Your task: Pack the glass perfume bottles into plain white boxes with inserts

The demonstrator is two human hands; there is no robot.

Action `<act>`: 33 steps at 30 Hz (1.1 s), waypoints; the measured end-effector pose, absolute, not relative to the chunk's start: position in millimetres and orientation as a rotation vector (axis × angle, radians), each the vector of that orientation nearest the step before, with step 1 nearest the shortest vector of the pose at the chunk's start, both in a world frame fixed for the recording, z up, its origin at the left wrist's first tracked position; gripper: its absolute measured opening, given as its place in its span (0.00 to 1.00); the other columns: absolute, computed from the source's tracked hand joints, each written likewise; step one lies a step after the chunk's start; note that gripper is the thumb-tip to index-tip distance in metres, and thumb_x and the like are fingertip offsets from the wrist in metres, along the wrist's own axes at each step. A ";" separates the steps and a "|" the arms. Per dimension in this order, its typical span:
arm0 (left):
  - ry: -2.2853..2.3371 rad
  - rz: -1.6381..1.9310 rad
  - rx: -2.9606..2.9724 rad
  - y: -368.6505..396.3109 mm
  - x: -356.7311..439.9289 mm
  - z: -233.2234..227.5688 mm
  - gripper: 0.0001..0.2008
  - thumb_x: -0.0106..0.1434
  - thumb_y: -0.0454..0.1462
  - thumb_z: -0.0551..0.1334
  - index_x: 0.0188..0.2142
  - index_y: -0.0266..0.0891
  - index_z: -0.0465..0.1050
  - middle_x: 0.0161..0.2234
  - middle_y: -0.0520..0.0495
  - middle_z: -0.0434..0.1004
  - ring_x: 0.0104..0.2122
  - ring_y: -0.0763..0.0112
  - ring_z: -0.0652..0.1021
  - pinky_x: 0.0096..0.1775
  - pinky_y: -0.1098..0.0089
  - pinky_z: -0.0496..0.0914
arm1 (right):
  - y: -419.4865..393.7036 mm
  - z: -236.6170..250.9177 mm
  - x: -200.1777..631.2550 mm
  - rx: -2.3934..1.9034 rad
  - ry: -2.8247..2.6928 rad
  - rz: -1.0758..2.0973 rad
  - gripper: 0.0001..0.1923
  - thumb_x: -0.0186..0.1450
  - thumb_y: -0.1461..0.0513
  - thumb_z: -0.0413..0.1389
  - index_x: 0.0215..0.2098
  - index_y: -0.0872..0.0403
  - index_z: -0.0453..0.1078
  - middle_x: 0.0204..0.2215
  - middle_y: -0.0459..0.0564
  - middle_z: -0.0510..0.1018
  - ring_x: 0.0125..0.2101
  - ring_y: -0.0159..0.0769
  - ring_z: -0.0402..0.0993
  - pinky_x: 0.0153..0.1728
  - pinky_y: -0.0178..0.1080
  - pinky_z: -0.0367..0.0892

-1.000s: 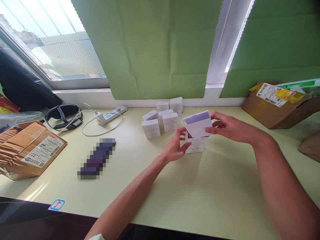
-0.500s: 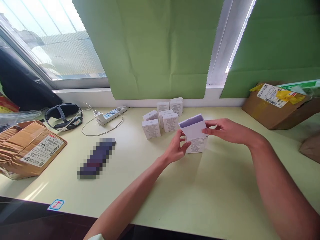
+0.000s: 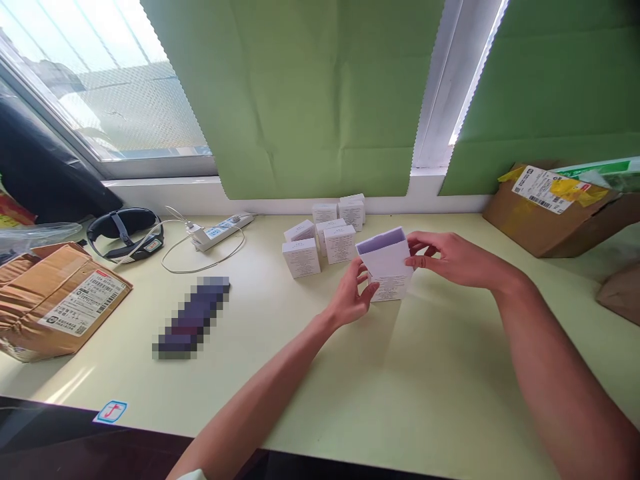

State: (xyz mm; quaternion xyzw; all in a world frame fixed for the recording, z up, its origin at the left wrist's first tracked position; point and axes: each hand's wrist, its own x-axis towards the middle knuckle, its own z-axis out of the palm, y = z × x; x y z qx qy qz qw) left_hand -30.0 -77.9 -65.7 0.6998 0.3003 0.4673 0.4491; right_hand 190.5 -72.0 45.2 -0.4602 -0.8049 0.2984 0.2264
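Note:
A white printed carton (image 3: 393,287) is upright at the middle right of the table, with a plain white panel (image 3: 385,259) at its upper front and its top standing open. My left hand (image 3: 353,293) is closed round the carton's lower left side, thumb on the printed front. Higher up, on the right edge, my right hand (image 3: 434,255) pinches the carton between thumb and fingers. The carton's inside looks shaded lilac, and its contents cannot be made out. Behind and left of it stand several similar small white cartons (image 3: 301,259), grouped close together.
At the left lie a brown parcel (image 3: 85,300), a black headset (image 3: 127,233), a white power strip (image 3: 223,231) with a cable, and a blurred dark flat object (image 3: 194,317). An open cardboard box (image 3: 550,223) sits at the back right, below green blinds (image 3: 320,100).
Both hands keep their hold on the carton. Its bottom edge has risen slightly. The whole view has shifted a little.

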 end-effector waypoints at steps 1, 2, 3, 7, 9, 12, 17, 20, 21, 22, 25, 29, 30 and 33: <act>0.739 1.156 1.726 -77.7 -30.0 -65.7 0.21 0.65 0.41 0.59 0.56 0.46 0.55 0.55 0.40 0.65 0.56 0.59 0.67 0.54 0.56 0.64 | -71.9 45.2 190.7 -1.275 -2.210 0.820 0.19 0.63 0.49 0.55 0.50 0.42 0.71 0.45 0.45 0.77 0.41 0.41 0.73 0.43 0.44 0.66; 0.734 1.154 1.721 -77.7 -30.0 -65.6 0.21 0.65 0.40 0.59 0.56 0.46 0.55 0.55 0.40 0.65 0.56 0.59 0.67 0.54 0.56 0.64 | -71.9 45.3 191.0 -1.286 -2.202 0.818 0.19 0.63 0.49 0.55 0.50 0.42 0.71 0.45 0.46 0.77 0.41 0.41 0.74 0.43 0.44 0.67; 0.728 1.153 1.717 -77.7 -29.9 -65.3 0.22 0.64 0.40 0.59 0.56 0.46 0.55 0.55 0.40 0.65 0.56 0.59 0.67 0.55 0.55 0.63 | -71.9 45.5 191.1 -1.300 -2.195 0.821 0.19 0.62 0.49 0.55 0.50 0.43 0.71 0.46 0.47 0.77 0.41 0.42 0.74 0.42 0.44 0.67; 0.713 1.167 1.694 -77.8 -29.2 -64.9 0.22 0.64 0.40 0.60 0.55 0.45 0.56 0.56 0.40 0.64 0.56 0.59 0.67 0.55 0.54 0.63 | -72.0 46.3 191.0 -1.322 -2.142 0.857 0.21 0.61 0.48 0.56 0.51 0.43 0.71 0.46 0.48 0.78 0.41 0.43 0.76 0.38 0.43 0.69; 0.715 1.178 1.694 -77.1 -29.2 -65.9 0.22 0.64 0.42 0.60 0.55 0.45 0.56 0.56 0.40 0.64 0.56 0.58 0.67 0.55 0.53 0.63 | -71.7 46.0 190.3 -1.325 -2.129 0.841 0.22 0.60 0.47 0.57 0.50 0.43 0.72 0.45 0.48 0.78 0.40 0.43 0.77 0.35 0.41 0.69; 0.722 1.168 1.740 -74.7 -30.0 -68.5 0.23 0.65 0.42 0.59 0.56 0.45 0.54 0.56 0.39 0.64 0.57 0.58 0.67 0.55 0.52 0.64 | -70.1 43.8 188.5 -1.333 -2.128 0.785 0.21 0.60 0.47 0.58 0.49 0.44 0.72 0.44 0.48 0.79 0.39 0.43 0.77 0.32 0.40 0.68; 0.710 1.164 1.752 -70.3 -31.8 -73.5 0.23 0.65 0.42 0.59 0.56 0.46 0.52 0.57 0.39 0.63 0.57 0.57 0.68 0.54 0.52 0.66 | -67.7 39.3 183.8 -1.328 -2.100 0.747 0.20 0.60 0.48 0.58 0.47 0.45 0.73 0.43 0.49 0.79 0.39 0.44 0.77 0.29 0.39 0.67; 0.714 1.185 1.749 -69.7 -31.9 -75.1 0.23 0.65 0.43 0.60 0.56 0.46 0.52 0.56 0.39 0.64 0.57 0.58 0.68 0.53 0.52 0.67 | -67.8 39.3 181.9 -1.315 -2.101 0.688 0.18 0.60 0.49 0.58 0.45 0.45 0.73 0.43 0.48 0.79 0.39 0.43 0.76 0.30 0.39 0.67; 0.716 1.187 1.756 -70.0 -31.9 -75.2 0.23 0.65 0.42 0.60 0.56 0.46 0.52 0.56 0.39 0.64 0.57 0.58 0.68 0.53 0.52 0.67 | -68.0 39.7 181.9 -1.317 -2.113 0.653 0.17 0.60 0.49 0.58 0.45 0.45 0.73 0.42 0.48 0.79 0.39 0.42 0.75 0.30 0.39 0.66; 0.718 1.186 1.766 -70.4 -31.7 -75.1 0.23 0.65 0.42 0.60 0.56 0.46 0.52 0.57 0.39 0.64 0.57 0.58 0.68 0.54 0.52 0.67 | -68.2 40.2 182.3 -1.322 -2.125 0.623 0.17 0.60 0.49 0.58 0.45 0.46 0.73 0.41 0.48 0.79 0.38 0.42 0.75 0.31 0.40 0.66; 0.719 1.178 1.784 -72.0 -31.1 -73.5 0.23 0.65 0.42 0.59 0.56 0.45 0.53 0.57 0.39 0.64 0.57 0.58 0.69 0.54 0.51 0.66 | -68.8 41.1 184.4 -1.336 -2.147 0.590 0.17 0.61 0.49 0.57 0.45 0.46 0.73 0.39 0.47 0.79 0.35 0.39 0.74 0.32 0.40 0.65; 0.700 1.189 1.741 -73.1 -29.3 -71.8 0.21 0.66 0.43 0.58 0.56 0.45 0.54 0.57 0.39 0.65 0.56 0.58 0.69 0.54 0.51 0.66 | -69.7 41.7 185.5 -1.327 -2.145 0.629 0.17 0.61 0.49 0.57 0.44 0.47 0.72 0.40 0.47 0.79 0.35 0.39 0.73 0.32 0.40 0.64; 0.691 1.198 1.731 -73.1 -28.7 -72.0 0.21 0.67 0.43 0.58 0.56 0.45 0.54 0.57 0.39 0.65 0.57 0.59 0.69 0.54 0.52 0.67 | -69.9 41.8 185.1 -1.316 -2.143 0.634 0.17 0.61 0.49 0.57 0.44 0.47 0.72 0.40 0.47 0.78 0.35 0.39 0.73 0.32 0.40 0.64; 0.683 1.229 1.718 -73.0 -27.2 -73.8 0.21 0.67 0.43 0.57 0.57 0.46 0.54 0.57 0.40 0.65 0.57 0.60 0.69 0.54 0.54 0.68 | -69.9 41.7 183.0 -1.257 -2.137 0.647 0.16 0.61 0.50 0.57 0.44 0.46 0.72 0.42 0.47 0.78 0.38 0.40 0.73 0.35 0.41 0.65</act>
